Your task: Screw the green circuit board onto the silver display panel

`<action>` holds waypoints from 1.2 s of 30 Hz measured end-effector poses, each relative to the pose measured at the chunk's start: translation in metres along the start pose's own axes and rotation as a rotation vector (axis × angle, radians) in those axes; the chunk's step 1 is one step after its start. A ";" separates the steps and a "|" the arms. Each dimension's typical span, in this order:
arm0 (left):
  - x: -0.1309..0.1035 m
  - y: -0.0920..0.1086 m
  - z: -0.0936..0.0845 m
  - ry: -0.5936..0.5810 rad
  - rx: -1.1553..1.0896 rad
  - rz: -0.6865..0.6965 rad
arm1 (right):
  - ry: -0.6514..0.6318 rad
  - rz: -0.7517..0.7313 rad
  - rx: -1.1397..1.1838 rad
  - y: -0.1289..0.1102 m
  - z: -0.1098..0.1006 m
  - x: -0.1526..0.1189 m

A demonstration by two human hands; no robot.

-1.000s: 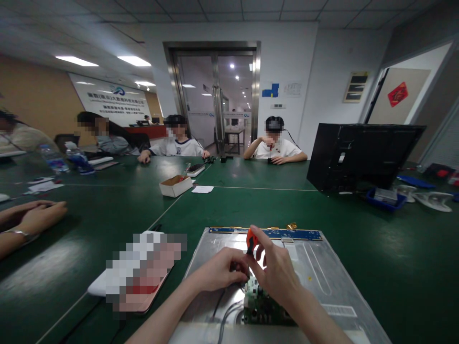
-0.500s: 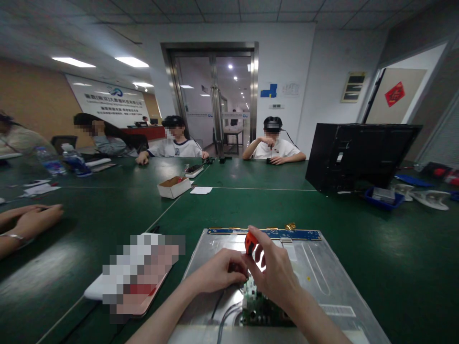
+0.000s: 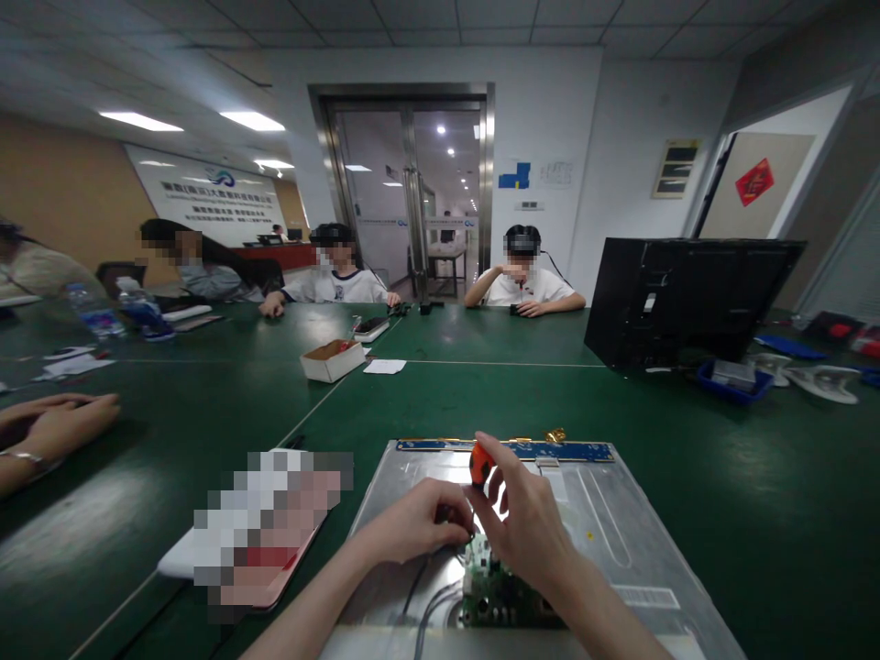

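My right hand [image 3: 523, 513] grips the orange-and-black handle of a screwdriver [image 3: 480, 464], held upright with the index finger on top. Its tip is hidden behind my fingers. Close by on the left, my left hand [image 3: 427, 521] is closed, fingertips pinched together near the edge of a green circuit board [image 3: 496, 587]; what they hold, if anything, is hidden. The board lies on a flat silver metal panel [image 3: 653, 541], and grey cables [image 3: 436, 605] run from its left side. A narrow blue circuit strip [image 3: 577, 451] lines the panel's far edge.
Left of the panel lie a blurred-out white object and a pink one [image 3: 275, 587]. Beyond stand an open white box [image 3: 333, 361] and a white paper [image 3: 385, 367]. A black monitor [image 3: 687, 302] and a blue tray [image 3: 735, 383] are at right. Another person's hands [image 3: 65, 426] rest at left.
The screwdriver handle has turned slightly in my right hand's fingers. My left hand stays in the same place, and the board and panel have not moved.
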State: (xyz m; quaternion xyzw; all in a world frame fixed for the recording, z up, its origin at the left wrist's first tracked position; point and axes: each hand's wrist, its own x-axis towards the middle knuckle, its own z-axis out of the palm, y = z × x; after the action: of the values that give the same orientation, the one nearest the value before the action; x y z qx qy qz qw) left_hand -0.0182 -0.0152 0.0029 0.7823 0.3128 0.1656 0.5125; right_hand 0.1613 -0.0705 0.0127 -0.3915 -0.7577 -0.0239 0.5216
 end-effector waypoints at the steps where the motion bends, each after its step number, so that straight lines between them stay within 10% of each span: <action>1: 0.000 0.001 0.000 -0.001 -0.003 -0.001 | 0.002 -0.009 -0.007 0.001 0.000 0.000; 36: 0.000 -0.004 -0.002 -0.002 0.047 -0.016 | -0.040 0.011 -0.005 0.004 -0.004 0.000</action>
State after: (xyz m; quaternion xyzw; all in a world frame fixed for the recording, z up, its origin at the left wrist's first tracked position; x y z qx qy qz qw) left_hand -0.0207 -0.0125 -0.0003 0.7918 0.3224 0.1533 0.4956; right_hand 0.1667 -0.0692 0.0128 -0.3973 -0.7657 -0.0153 0.5056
